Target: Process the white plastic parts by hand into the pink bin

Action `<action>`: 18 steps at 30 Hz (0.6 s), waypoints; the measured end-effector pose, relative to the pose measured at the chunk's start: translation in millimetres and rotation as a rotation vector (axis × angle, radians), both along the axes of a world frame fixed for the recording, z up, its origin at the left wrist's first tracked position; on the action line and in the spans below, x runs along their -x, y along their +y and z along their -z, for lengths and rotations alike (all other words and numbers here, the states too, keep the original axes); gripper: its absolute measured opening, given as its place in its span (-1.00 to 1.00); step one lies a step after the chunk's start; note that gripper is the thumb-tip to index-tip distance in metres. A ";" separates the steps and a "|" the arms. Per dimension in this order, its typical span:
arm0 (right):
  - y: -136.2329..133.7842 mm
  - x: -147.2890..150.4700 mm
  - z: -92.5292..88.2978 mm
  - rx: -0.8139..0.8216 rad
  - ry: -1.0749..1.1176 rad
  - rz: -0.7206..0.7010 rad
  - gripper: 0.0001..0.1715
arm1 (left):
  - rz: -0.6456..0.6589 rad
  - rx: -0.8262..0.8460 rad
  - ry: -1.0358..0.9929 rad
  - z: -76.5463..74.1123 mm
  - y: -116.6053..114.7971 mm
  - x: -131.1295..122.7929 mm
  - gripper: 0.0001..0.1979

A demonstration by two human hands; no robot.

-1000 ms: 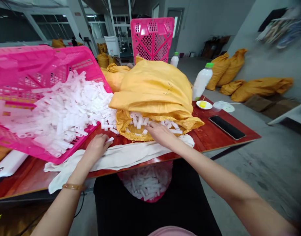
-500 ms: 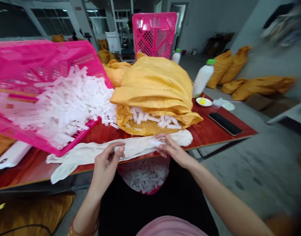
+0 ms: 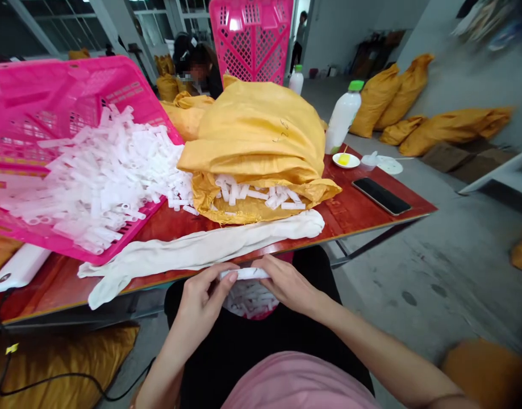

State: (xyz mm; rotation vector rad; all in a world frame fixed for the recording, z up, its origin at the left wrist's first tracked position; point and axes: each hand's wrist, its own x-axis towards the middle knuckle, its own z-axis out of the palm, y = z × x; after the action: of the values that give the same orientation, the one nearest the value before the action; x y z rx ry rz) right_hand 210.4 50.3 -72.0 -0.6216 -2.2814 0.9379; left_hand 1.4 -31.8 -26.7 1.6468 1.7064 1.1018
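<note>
My left hand (image 3: 203,298) and my right hand (image 3: 286,283) pinch the two ends of a white plastic tube (image 3: 245,274), holding it level above my lap. Below it, a pink-lined bag (image 3: 250,299) in my lap holds loose white tubes, partly hidden by my hands. A long white cloth (image 3: 192,253) lies along the table's near edge, just beyond my hands. Further on, a yellow woven sack (image 3: 254,133) lies with white tubes (image 3: 256,196) in its mouth. A tilted pink crate (image 3: 73,85) holds a large heap of white tubes (image 3: 107,176).
The red-brown table (image 3: 358,213) holds a phone (image 3: 382,196), a small plate (image 3: 345,160) and a white bottle (image 3: 342,116). A pink crate (image 3: 251,40) stands upright behind the sack. A seated person (image 3: 201,71) is at the back. Filled yellow sacks (image 3: 414,108) lie on the floor at right.
Both hands have moved from the cloth toward my lap and now hold a white tube between them. The view has tilted slightly, and a seated person now shows at the back.
</note>
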 end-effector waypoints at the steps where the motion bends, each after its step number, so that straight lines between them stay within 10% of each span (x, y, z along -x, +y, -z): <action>1: -1.0 0.1 2.6 -0.075 -0.024 0.023 -0.75 | -0.016 0.011 -0.022 1.9 0.8 -1.2 -0.67; 18: -5.8 24.1 19.9 -0.476 -0.189 0.177 -0.67 | -0.140 0.058 -0.016 17.1 11.0 -21.2 -0.51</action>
State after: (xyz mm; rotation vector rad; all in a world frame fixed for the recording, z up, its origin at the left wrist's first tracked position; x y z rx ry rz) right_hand 186.3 44.5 -91.9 -0.7036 -2.4436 0.2416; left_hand 22.6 -20.8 -43.7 1.4987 1.8487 1.1158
